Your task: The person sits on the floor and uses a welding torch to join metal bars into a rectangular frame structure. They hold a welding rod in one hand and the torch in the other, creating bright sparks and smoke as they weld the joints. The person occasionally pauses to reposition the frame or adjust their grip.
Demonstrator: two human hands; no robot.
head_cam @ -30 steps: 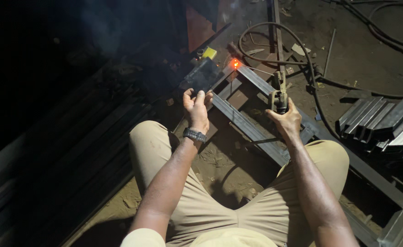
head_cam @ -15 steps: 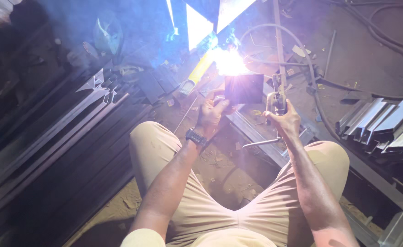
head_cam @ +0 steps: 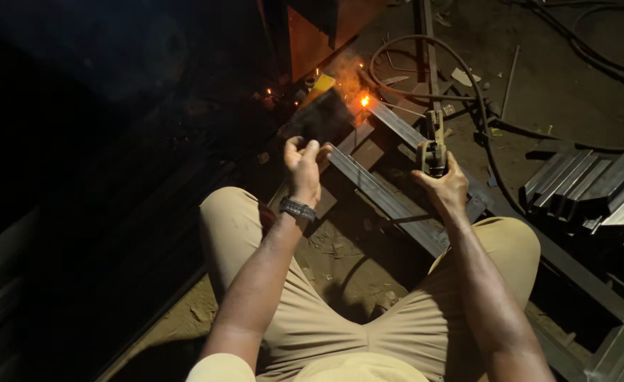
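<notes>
Arc glare gone since half-second ago; orange weld spot (head_cam: 363,101) glows on steel frame (head_cam: 390,201). Left hand (head_cam: 305,166) pinches dark shield glass (head_cam: 324,117); right hand (head_cam: 445,187) clenched around electrode holder (head_cam: 433,145), near weld.

Single head-worn view, looking steeply down, close over lap (head_cam: 340,332), dirt floor (head_cam: 552,85) beyond

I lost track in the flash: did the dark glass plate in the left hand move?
Yes. The dark glass plate slid left, off the glowing weld spot it covered half a second ago.
</notes>
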